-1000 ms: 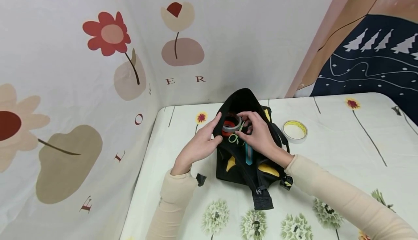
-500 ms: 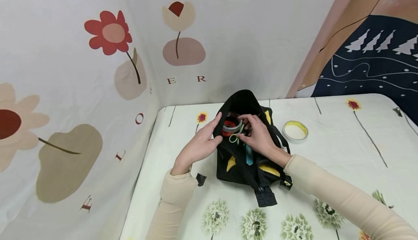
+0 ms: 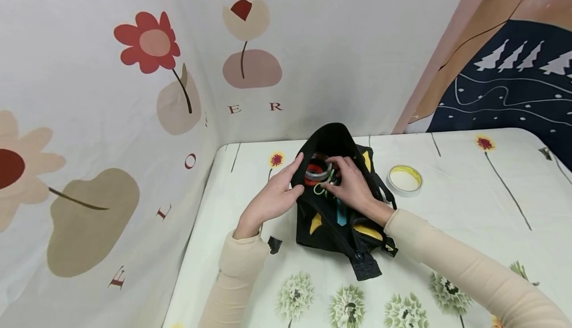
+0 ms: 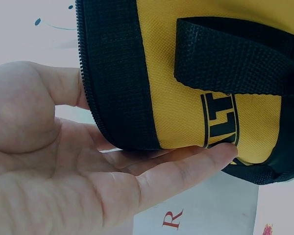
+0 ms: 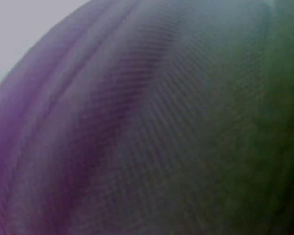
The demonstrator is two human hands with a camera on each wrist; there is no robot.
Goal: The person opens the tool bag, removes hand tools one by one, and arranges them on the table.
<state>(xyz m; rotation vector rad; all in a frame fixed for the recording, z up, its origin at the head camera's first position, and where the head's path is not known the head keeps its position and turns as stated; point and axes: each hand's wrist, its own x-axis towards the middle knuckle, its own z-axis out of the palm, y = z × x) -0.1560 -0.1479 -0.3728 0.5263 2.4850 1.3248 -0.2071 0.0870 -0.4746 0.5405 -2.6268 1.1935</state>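
A black and yellow tool bag (image 3: 315, 236) lies on the table, its mouth spread open. My left hand (image 3: 278, 195) grips the left rim of the bag; in the left wrist view a zipper edge runs between the thumb and the fingers, which lie against the yellow side. My right hand (image 3: 353, 185) reaches into the mouth, thumb and fingers bent at a pair of scissors with light green handles (image 3: 319, 189); the fingertips are partly hidden. Beside the scissors sit a grey tape roll (image 3: 318, 175) and something red (image 3: 311, 182). A blue strip-like thing (image 3: 341, 214) shows below the right hand.
A roll of tape with a yellow inner ring (image 3: 404, 179) lies right of the bag. A small black piece (image 3: 274, 245) is left of it. The bag's zipper end (image 3: 367, 268) hangs towards the front. A printed cloth wall rises behind the table. Blurred dark fabric fills the right wrist view.
The bag's loose zipper end has shifted slightly right and up. My right hand has moved a little, staying at the scissors in the bag's mouth. My left hand keeps its grip on the rim.
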